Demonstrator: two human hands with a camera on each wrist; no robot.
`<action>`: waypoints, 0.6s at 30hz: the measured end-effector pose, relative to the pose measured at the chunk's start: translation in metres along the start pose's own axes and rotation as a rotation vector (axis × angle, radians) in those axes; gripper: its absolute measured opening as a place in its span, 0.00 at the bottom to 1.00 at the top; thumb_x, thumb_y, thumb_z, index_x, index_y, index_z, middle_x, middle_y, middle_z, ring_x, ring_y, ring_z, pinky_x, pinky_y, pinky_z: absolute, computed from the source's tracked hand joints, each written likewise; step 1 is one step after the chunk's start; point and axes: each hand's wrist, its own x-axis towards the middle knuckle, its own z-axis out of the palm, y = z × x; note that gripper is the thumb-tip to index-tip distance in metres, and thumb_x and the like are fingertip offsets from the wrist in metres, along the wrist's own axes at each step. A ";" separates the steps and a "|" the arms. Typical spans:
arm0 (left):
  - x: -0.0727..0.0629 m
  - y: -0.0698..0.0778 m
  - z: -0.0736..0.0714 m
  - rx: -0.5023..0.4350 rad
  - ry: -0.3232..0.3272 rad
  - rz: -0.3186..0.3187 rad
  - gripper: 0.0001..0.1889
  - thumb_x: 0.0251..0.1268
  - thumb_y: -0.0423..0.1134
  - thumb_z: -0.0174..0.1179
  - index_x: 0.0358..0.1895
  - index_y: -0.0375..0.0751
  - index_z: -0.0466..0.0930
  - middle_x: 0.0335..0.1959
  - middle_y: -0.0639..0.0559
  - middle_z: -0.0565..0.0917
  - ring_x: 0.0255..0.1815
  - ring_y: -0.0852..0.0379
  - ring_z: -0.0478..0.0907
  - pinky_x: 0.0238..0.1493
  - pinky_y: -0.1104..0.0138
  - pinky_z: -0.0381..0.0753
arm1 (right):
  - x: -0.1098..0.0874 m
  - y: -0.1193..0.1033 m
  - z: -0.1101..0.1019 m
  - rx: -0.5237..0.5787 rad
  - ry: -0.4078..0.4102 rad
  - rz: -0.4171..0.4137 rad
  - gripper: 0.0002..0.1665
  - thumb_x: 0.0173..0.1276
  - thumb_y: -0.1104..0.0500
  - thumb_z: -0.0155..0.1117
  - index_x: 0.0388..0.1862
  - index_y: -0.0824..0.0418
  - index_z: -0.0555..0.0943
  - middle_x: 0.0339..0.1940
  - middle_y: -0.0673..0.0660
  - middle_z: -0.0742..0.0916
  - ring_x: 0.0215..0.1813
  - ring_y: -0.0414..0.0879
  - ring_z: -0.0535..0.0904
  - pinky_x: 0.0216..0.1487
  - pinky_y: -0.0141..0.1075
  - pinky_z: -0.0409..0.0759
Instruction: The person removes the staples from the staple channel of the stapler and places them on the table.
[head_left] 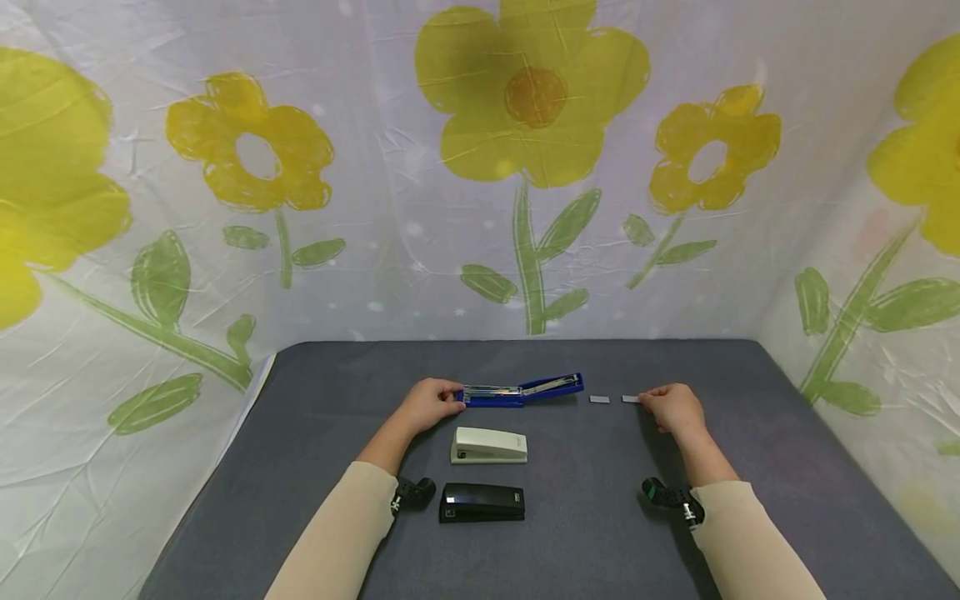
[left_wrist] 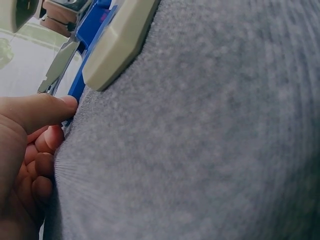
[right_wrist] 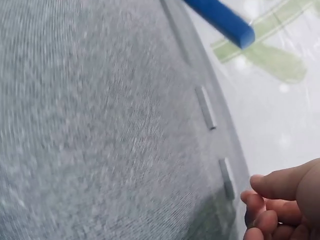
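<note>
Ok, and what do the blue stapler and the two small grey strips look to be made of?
Blue stapler: body probably smooth plastic, being evenly coloured; inner rail likely metal, judging by its bright silvery shine. Small grey strips: possibly metal, given their dull silver-grey finish, but too small to be sure.

Beige left sleeve (head_left: 337,533) and matching right sleeve (head_left: 753,537)
The 2 sleeves are long and plain; just past them sit a black left wrist camera (head_left: 416,493) and a black right wrist camera (head_left: 662,493), round-tipped, with small silvery fittings (head_left: 690,515).
</note>
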 end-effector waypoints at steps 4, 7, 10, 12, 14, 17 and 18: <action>0.000 0.000 -0.001 -0.003 -0.016 0.006 0.21 0.70 0.36 0.67 0.63 0.33 0.82 0.19 0.56 0.74 0.20 0.61 0.66 0.31 0.65 0.67 | -0.005 -0.009 -0.001 0.030 -0.023 -0.021 0.24 0.80 0.54 0.58 0.58 0.75 0.81 0.44 0.67 0.86 0.34 0.50 0.81 0.33 0.41 0.81; -0.002 0.000 -0.003 -0.003 -0.028 0.019 0.23 0.70 0.36 0.67 0.65 0.32 0.79 0.19 0.56 0.74 0.20 0.61 0.66 0.31 0.65 0.67 | -0.007 -0.018 -0.001 0.070 -0.042 -0.044 0.26 0.80 0.53 0.57 0.60 0.75 0.80 0.45 0.66 0.85 0.32 0.49 0.80 0.34 0.41 0.81; -0.006 -0.001 -0.005 -0.015 -0.027 0.045 0.25 0.72 0.34 0.65 0.68 0.30 0.76 0.24 0.55 0.77 0.22 0.60 0.67 0.32 0.64 0.68 | -0.011 -0.032 0.000 0.119 -0.070 -0.069 0.26 0.80 0.53 0.57 0.62 0.74 0.79 0.42 0.65 0.84 0.29 0.47 0.78 0.35 0.42 0.81; -0.010 -0.001 -0.007 -0.009 -0.003 0.076 0.25 0.73 0.32 0.63 0.70 0.27 0.73 0.30 0.53 0.78 0.25 0.59 0.69 0.34 0.64 0.69 | -0.015 -0.041 0.001 0.142 -0.085 -0.095 0.25 0.81 0.53 0.57 0.62 0.74 0.79 0.42 0.65 0.84 0.29 0.47 0.79 0.37 0.43 0.82; -0.016 -0.001 -0.008 -0.002 0.029 0.105 0.25 0.74 0.31 0.60 0.71 0.26 0.71 0.36 0.51 0.78 0.29 0.58 0.69 0.35 0.63 0.69 | -0.021 -0.050 0.002 0.158 -0.099 -0.118 0.25 0.81 0.54 0.57 0.63 0.73 0.78 0.44 0.68 0.84 0.31 0.48 0.80 0.40 0.45 0.83; -0.027 0.001 -0.009 0.013 0.079 0.136 0.23 0.73 0.30 0.61 0.68 0.27 0.74 0.40 0.50 0.78 0.32 0.58 0.69 0.36 0.62 0.71 | -0.029 -0.063 0.006 0.161 -0.109 -0.141 0.24 0.81 0.55 0.57 0.63 0.72 0.79 0.51 0.70 0.84 0.35 0.52 0.83 0.42 0.45 0.84; -0.032 0.003 -0.010 0.011 0.082 0.137 0.21 0.73 0.30 0.62 0.66 0.29 0.77 0.40 0.50 0.78 0.32 0.58 0.70 0.37 0.62 0.72 | -0.031 -0.068 0.007 0.161 -0.116 -0.147 0.24 0.81 0.55 0.57 0.63 0.72 0.79 0.53 0.71 0.84 0.36 0.54 0.83 0.42 0.45 0.84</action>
